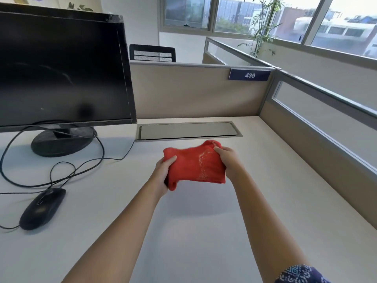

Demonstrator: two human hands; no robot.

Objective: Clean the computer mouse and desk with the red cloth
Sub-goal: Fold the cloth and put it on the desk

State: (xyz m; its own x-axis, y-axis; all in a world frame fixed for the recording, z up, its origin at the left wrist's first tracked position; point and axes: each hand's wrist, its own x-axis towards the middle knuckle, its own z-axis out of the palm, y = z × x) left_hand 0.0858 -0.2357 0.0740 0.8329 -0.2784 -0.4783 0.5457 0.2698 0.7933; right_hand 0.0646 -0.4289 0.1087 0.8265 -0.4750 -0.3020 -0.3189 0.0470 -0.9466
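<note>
A: Where is the bunched red fabric cloth?

B: You hold it up over the pale counter, to the right of the black oval computer mouse. Your left hand clasps its left edge, thumb on top; your right hand pinches its right edge.

A: And the mouse itself?

B: It lies flat on the counter, well apart from the cloth, its thin black cable looping behind it toward the round base of the black flat monitor.
</note>
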